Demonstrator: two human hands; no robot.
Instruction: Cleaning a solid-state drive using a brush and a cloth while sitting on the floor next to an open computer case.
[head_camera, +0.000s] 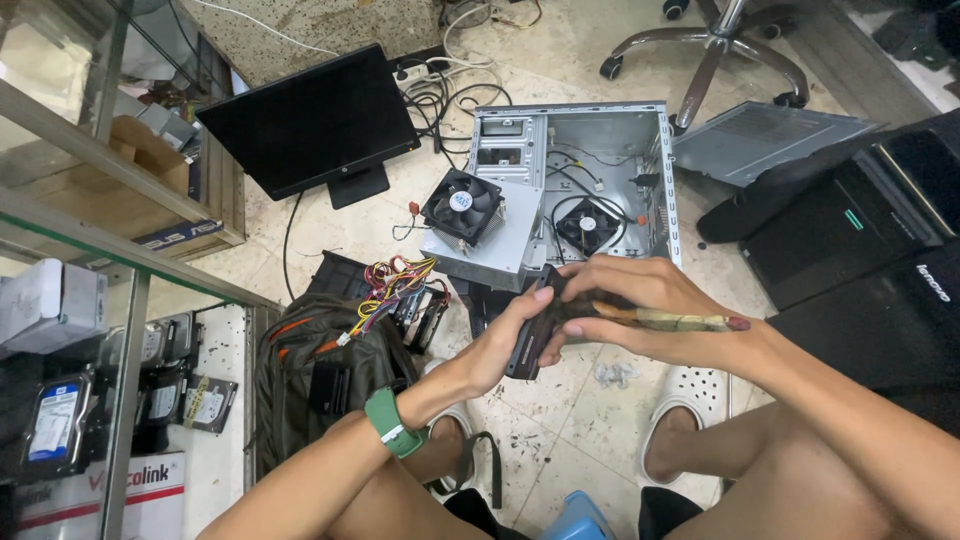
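I note my left hand (500, 345) clamped on a black drive (527, 345); my right hand (640, 305) pinches a brush (680, 320) above it, open computer case (600, 170) beyond.

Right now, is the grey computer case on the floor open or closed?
Open. The computer case lies on its side with its interior exposed: a rear fan and loose cables show inside. A grey side panel lies beside it.

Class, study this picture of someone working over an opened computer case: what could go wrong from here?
1. The left hand and right hand grip a small dark part in mid-air; if it slips, it may hit the tiled floor.
2. The paintbrush pinched alongside could hamper the grip.
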